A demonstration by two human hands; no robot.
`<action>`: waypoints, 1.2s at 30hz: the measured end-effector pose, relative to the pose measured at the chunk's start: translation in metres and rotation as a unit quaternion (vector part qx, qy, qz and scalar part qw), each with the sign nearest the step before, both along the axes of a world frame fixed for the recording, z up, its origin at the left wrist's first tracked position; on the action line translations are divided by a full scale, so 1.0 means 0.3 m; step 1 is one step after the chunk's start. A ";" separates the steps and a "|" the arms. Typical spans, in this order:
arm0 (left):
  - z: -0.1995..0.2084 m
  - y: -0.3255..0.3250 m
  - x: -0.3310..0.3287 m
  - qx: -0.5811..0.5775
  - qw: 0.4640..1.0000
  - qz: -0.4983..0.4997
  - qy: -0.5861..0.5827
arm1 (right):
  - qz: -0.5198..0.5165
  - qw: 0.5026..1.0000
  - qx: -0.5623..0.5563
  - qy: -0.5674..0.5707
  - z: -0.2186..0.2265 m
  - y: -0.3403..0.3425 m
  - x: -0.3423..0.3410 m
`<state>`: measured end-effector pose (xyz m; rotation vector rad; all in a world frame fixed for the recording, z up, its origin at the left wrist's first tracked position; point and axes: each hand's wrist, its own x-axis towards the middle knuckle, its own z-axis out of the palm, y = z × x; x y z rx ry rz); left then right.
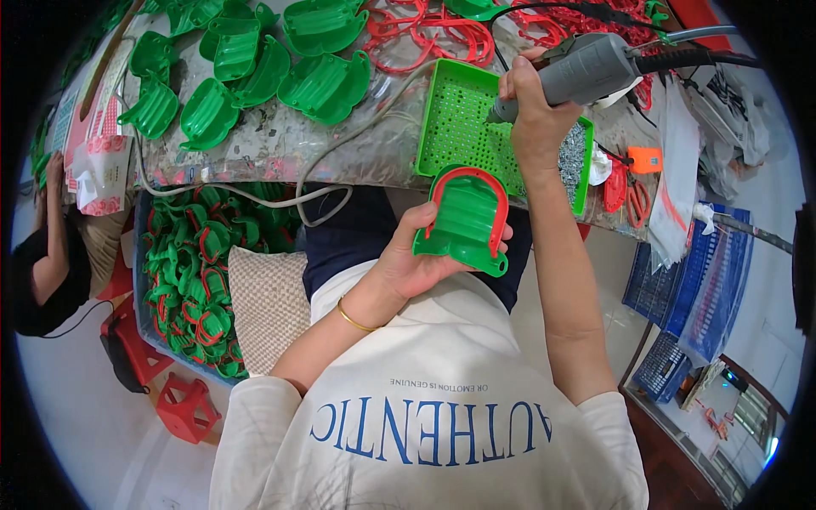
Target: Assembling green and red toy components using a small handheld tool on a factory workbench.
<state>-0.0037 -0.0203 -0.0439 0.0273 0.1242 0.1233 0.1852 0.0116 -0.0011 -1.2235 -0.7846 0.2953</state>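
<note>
The left hand (410, 262) pinches the green shell (466, 212), near and left of the right hand (537, 119) gripping the grey power tool (582, 70).

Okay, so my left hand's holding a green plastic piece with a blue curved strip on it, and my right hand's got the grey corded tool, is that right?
Not quite: the curved strip is red, not blue, as the head view shows. Your left hand holds the green plastic piece; your right hand has the grey corded tool.
</note>
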 end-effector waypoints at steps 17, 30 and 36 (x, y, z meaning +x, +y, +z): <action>0.018 0.001 0.005 -0.002 1.000 0.005 0.002 | 0.069 0.994 0.067 0.048 0.249 -0.106 -0.106; 0.031 -0.001 0.006 0.020 1.000 0.012 0.011 | 0.062 0.997 0.011 0.040 0.244 -0.143 -0.147; 0.026 -0.004 0.003 0.028 0.999 0.014 0.018 | 0.076 0.996 0.025 0.045 0.225 -0.137 -0.152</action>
